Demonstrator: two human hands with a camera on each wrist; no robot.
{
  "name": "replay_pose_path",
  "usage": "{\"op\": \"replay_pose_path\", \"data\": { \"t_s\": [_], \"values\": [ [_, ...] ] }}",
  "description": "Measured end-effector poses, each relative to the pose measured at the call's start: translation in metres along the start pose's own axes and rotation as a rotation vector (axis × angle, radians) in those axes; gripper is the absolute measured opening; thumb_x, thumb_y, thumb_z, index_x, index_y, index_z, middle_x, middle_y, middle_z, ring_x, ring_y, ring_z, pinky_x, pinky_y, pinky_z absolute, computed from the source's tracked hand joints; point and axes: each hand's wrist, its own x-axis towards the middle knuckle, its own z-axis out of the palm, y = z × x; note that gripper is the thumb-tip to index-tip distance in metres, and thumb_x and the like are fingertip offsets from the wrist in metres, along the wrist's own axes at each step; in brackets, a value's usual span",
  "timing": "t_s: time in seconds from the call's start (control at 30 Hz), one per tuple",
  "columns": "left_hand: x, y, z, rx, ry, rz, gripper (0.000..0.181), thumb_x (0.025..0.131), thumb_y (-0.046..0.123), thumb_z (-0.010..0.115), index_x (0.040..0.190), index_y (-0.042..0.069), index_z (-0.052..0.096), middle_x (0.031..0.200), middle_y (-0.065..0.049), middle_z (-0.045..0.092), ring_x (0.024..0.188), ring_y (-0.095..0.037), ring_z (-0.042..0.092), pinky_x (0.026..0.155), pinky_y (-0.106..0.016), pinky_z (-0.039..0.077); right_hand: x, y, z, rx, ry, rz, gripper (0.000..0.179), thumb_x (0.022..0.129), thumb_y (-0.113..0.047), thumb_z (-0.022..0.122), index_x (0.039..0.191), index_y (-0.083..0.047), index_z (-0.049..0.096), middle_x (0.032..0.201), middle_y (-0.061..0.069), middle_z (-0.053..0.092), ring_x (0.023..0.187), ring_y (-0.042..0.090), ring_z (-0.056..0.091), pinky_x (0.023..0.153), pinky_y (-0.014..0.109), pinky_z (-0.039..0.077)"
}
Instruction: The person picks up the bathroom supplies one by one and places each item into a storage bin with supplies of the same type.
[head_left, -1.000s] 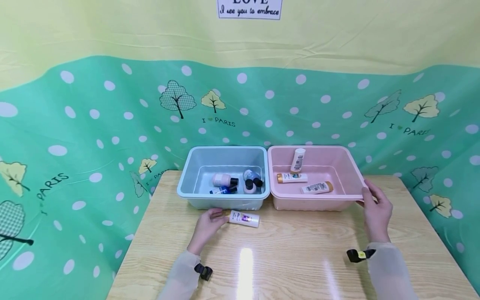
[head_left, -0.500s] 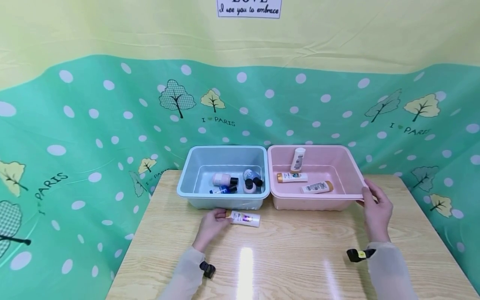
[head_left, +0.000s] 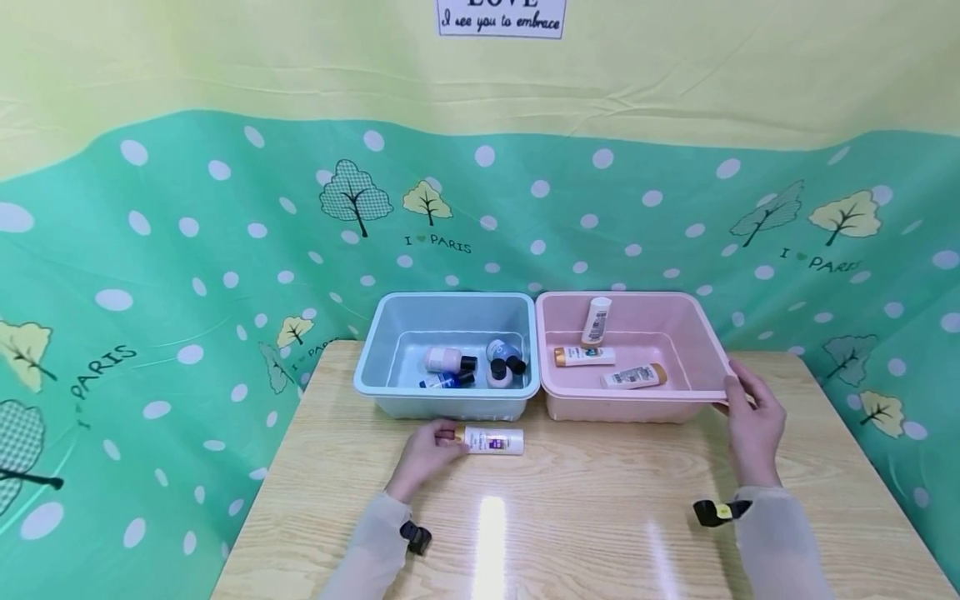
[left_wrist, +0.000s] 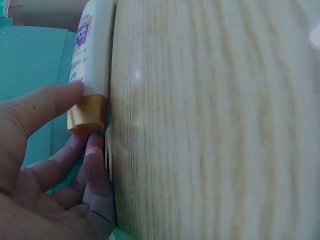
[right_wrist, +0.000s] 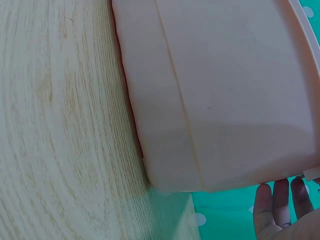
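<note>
A white bottle with a gold cap and a purple-marked label (head_left: 493,441) lies on its side in front of the blue bin (head_left: 450,405). My left hand (head_left: 430,458) holds it at the cap end. In the left wrist view the thumb presses beside the gold cap (left_wrist: 87,115), with fingertips at the cap's end. My right hand (head_left: 753,417) grips the front right corner of the pink bin (head_left: 622,408), thumb over the rim. The right wrist view has its fingers (right_wrist: 281,205) beside the bin's end wall, the thumb hidden there.
Several small dark-capped bottles (head_left: 444,360) lie in the blue bin. Inside the pink bin are white bottles with gold caps (head_left: 628,377), one leaning on the back wall. Both bins stand side by side at the back of the wooden table (head_left: 585,517), before a green dotted cloth (head_left: 660,242).
The bottle has turned slightly so it lies straighter, its label facing differently. My left hand has shifted a little to the right along with it. My right hand stays at the pink bin's corner.
</note>
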Motion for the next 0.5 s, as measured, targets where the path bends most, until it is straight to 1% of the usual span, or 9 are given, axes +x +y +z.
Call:
{"op": "replay_pose_path", "data": {
  "t_s": [0.07, 0.2, 0.3, 0.5],
  "values": [
    [-0.0012, -0.0006, -0.0005, -0.012, -0.001, 0.003, 0.045, 0.079, 0.016, 0.085, 0.116, -0.002, 0.067, 0.104, -0.009, 0.068, 0.086, -0.018, 0.063, 0.076, -0.032, 0.056, -0.001, -0.001, 0.0004, 0.007, 0.004, -0.002, 0.037, 0.1, -0.02, 0.063, 0.136, -0.014, 0.064, 0.123, 0.001, 0.058, 0.105, 0.017, 0.061, 0.073, 0.013, 0.055],
    [-0.0029, -0.0041, -0.0016, -0.045, -0.018, 0.036, 0.042, 0.08, 0.013, 0.084, 0.115, -0.002, 0.067, 0.104, -0.008, 0.069, 0.089, -0.019, 0.065, 0.08, -0.033, 0.057, -0.0024, -0.0021, 0.0012, 0.013, 0.012, -0.009, 0.036, 0.1, -0.019, 0.063, 0.135, -0.013, 0.064, 0.121, 0.001, 0.059, 0.102, 0.016, 0.062, 0.072, 0.013, 0.055],
    [-0.0039, -0.0065, -0.0023, -0.083, -0.033, 0.041, 0.041, 0.081, 0.012, 0.083, 0.115, -0.002, 0.067, 0.103, -0.009, 0.07, 0.092, -0.02, 0.066, 0.082, -0.032, 0.057, -0.0028, -0.0022, 0.0018, 0.013, 0.013, -0.014, 0.035, 0.1, -0.018, 0.063, 0.135, -0.013, 0.064, 0.12, 0.001, 0.059, 0.101, 0.015, 0.062, 0.072, 0.014, 0.055],
    [-0.0065, -0.006, -0.0029, -0.229, -0.053, -0.005, 0.045, 0.081, 0.011, 0.084, 0.117, -0.006, 0.064, 0.106, -0.013, 0.07, 0.095, -0.025, 0.069, 0.081, -0.03, 0.059, -0.0021, -0.0017, 0.002, -0.001, 0.015, -0.014, 0.035, 0.1, -0.019, 0.063, 0.135, -0.014, 0.065, 0.119, 0.0, 0.06, 0.099, 0.014, 0.063, 0.072, 0.014, 0.055]
  ]
}}
